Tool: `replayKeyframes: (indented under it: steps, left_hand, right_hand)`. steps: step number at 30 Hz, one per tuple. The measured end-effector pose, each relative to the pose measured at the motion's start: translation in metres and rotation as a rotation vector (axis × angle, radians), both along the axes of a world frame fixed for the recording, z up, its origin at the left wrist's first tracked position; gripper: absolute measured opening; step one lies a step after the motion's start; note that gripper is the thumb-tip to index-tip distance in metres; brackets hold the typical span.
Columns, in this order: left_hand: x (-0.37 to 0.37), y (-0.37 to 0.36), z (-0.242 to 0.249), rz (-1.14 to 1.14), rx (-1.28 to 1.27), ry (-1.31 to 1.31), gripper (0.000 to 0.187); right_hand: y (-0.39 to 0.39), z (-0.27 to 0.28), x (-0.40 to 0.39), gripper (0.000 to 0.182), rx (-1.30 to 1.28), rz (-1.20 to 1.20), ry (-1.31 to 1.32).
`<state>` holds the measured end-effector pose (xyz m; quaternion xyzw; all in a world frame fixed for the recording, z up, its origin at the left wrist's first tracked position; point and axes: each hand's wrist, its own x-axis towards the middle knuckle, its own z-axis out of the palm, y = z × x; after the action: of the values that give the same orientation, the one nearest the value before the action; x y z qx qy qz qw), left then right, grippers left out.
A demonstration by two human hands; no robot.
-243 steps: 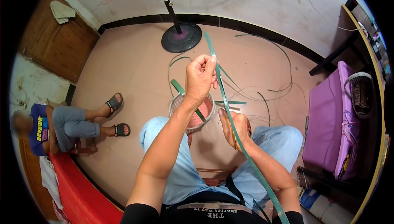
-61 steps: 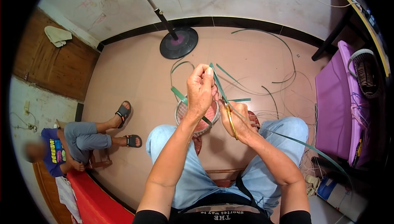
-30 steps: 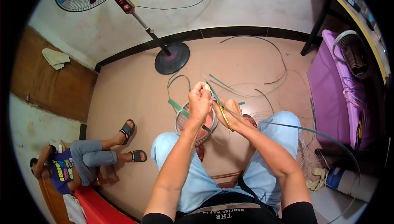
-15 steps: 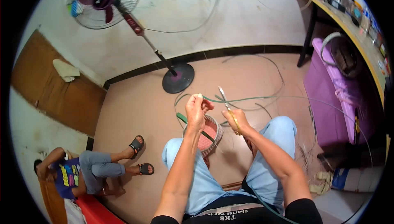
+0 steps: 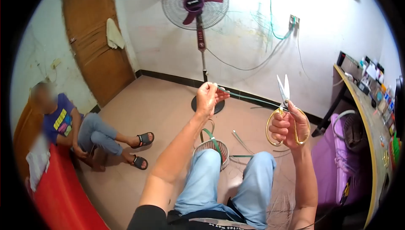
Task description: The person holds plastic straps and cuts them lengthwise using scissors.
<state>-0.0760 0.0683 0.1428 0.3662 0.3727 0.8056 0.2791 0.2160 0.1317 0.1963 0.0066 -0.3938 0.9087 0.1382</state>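
My left hand [image 5: 207, 100] pinches a thin green strip [image 5: 252, 98] between thumb and fingertips. The strip stretches rightward, nearly taut, to my right hand [image 5: 290, 124]. Gold-handled scissors [image 5: 285, 90] are held in that hand, blades pointing up and slightly apart, with the strip meeting them just below the pivot. Beneath my hands, a woven basket [image 5: 225, 161] stands on the floor by my knee, which hides part of it. A green band [image 5: 216, 144] arches over the basket.
Loose strips [image 5: 242, 142] lie on the floor past my knees. A standing fan [image 5: 195, 3] is by the wall. To the right are a purple bin [image 5: 325, 162] and a cluttered table [image 5: 358, 88]. A seated person [image 5: 101, 133] is at left.
My right hand has moved right and up, away from my left, and the scissors have turned upright with blades parted. The strip now spans between both hands. My view has tilted up.
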Motion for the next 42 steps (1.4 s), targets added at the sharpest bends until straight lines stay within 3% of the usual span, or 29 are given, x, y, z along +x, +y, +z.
replayKeyframes:
  steps: [5, 8, 14, 17, 18, 20, 22, 24, 30, 34, 38, 40, 42]
  left_hand:
    - [-0.053, -0.035, 0.05, 0.121, 0.069, 0.042, 0.015]
    - [-0.077, -0.07, 0.086, 0.144, 0.146, -0.015, 0.014]
    - [-0.103, -0.153, 0.126, 0.227, 0.183, -0.12, 0.015]
    - [-0.12, -0.184, 0.147, 0.255, 0.224, -0.229, 0.015]
    - [-0.12, -0.192, 0.153, 0.263, 0.25, -0.201, 0.014]
    - [-0.12, -0.209, 0.163, 0.282, 0.299, -0.144, 0.011]
    - [-0.108, -0.219, 0.168, 0.326, 0.324, -0.056, 0.011]
    - [-0.099, -0.223, 0.168, 0.362, 0.351, 0.059, 0.012]
    - [-0.083, -0.213, 0.148, 0.336, 0.346, 0.114, 0.015]
    - [-0.088, -0.196, 0.118, 0.34, 0.195, 0.045, 0.014]
    - [-0.101, -0.176, 0.083, 0.23, 0.119, 0.066, 0.012]
    - [-0.105, -0.158, 0.061, 0.226, 0.081, 0.007, 0.022]
    - [-0.079, -0.134, 0.04, 0.033, 0.058, -0.116, 0.032]
  right_hand:
    - [-0.046, 0.056, 0.011, 0.027, 0.308, 0.105, -0.142]
    - [-0.085, 0.078, 0.025, 0.031, 0.524, -0.077, -0.268]
    - [-0.108, 0.049, 0.046, 0.029, 0.47, -0.141, -0.263]
    - [-0.091, 0.048, 0.046, 0.026, 0.762, -0.333, -0.335]
    - [-0.081, 0.054, 0.046, 0.025, 0.976, -0.397, -0.306]
    - [-0.062, 0.073, 0.049, 0.026, 1.143, -0.476, -0.403]
    - [-0.026, 0.08, 0.057, 0.026, 1.117, -0.582, -0.333]
    - [-0.02, 0.1, 0.067, 0.028, 1.365, -0.709, -0.451]
    - [-0.011, 0.064, 0.09, 0.026, 1.179, -0.538, -0.454]
    - [-0.016, 0.0, 0.1, 0.025, 0.9, -0.378, -0.34]
    - [-0.02, -0.061, 0.11, 0.021, 0.808, -0.332, -0.368]
    - [-0.031, -0.077, 0.11, 0.019, 0.802, -0.356, -0.387]
    - [-0.037, -0.096, 0.105, 0.02, 0.777, -0.383, -0.395]
